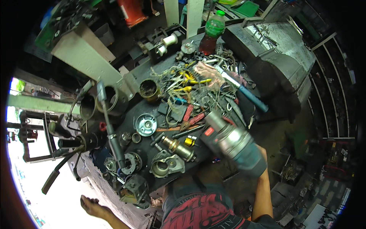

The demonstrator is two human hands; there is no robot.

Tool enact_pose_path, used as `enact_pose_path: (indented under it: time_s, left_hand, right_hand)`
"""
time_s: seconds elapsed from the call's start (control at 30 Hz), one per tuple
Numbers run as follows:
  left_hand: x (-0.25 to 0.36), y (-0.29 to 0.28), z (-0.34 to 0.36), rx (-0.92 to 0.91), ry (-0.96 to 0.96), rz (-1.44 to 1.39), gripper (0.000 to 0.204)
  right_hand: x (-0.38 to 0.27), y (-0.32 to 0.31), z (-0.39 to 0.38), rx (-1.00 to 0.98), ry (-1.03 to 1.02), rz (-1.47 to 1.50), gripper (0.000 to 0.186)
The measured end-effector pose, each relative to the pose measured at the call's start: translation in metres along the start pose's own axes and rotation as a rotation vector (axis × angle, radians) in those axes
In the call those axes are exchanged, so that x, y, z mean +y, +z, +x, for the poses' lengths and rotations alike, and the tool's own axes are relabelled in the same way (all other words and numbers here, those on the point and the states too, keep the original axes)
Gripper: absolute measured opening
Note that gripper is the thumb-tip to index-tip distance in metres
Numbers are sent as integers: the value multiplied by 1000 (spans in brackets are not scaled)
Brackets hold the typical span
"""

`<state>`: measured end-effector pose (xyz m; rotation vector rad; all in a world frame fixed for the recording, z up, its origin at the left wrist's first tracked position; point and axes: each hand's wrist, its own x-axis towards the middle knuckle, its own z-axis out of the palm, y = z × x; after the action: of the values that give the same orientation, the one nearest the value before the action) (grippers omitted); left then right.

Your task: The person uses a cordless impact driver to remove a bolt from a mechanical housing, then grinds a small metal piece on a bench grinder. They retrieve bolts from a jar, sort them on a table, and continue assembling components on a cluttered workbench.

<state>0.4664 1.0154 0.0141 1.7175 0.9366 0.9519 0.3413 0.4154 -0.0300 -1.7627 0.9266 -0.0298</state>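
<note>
My right hand (263, 153) is closed around a cordless impact wrench (239, 147) with a silver metal nose and a teal body, slightly blurred. The wrench is raised over the bench's right front edge, its nose toward the pliers with red handles (190, 115). My left hand (93, 208) hangs off the bench at the lower left, fingers loosely bent and apart, with nothing visible in it. Between the hands lie a cast metal housing (167, 166), a shaft with a gear end (178, 149) and a round silver end cap (146, 124). A yellow-black small part (190, 141) sits beside the shaft.
A hammer with a blue handle (248, 95) lies among tangled wires and yellow-handled tools (190, 81). Behind stands a green-capped bottle (211, 32) of dark liquid. An open can (150, 91) is at centre-left. A lever handle (51, 182) sticks out leftward. A metal shelf (331, 76) is at right.
</note>
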Motion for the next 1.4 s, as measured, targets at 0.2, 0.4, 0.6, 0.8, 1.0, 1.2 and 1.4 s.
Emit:
enact_pose_path:
  time_s: [0.2, 0.4, 0.6, 0.8, 1.0, 1.2, 1.4]
  left_hand:
    - [96, 5, -133, -66, 408, 131, 31]
    - [106, 36, -268, -462, 391, 309, 22]
    - [105, 67, -311, -713, -124, 152, 25]
    - [94, 85, -314, -742, -121, 219, 21]
    - [95, 131, -317, -917, -21, 264, 25]
    - [83, 194, -316, -1060, 214, 315, 43]
    - [72, 221, -310, -1046, 188, 338, 55]
  right_hand:
    - [-69, -2, 110, -225, -417, -69, 14]
    - [-127, 96, 170, -647, -1036, -116, 22]
    - [-129, 178, 182, -791, -1344, -714, 23]
    - [-124, 177, 195, -505, -1600, -1072, 35]
    - [-135, 160, 209, -454, -1713, -1260, 31]
    - [-156, 149, 222, -573, -1617, -1323, 26]
    - [-174, 120, 250, -518, -1654, -1304, 30]
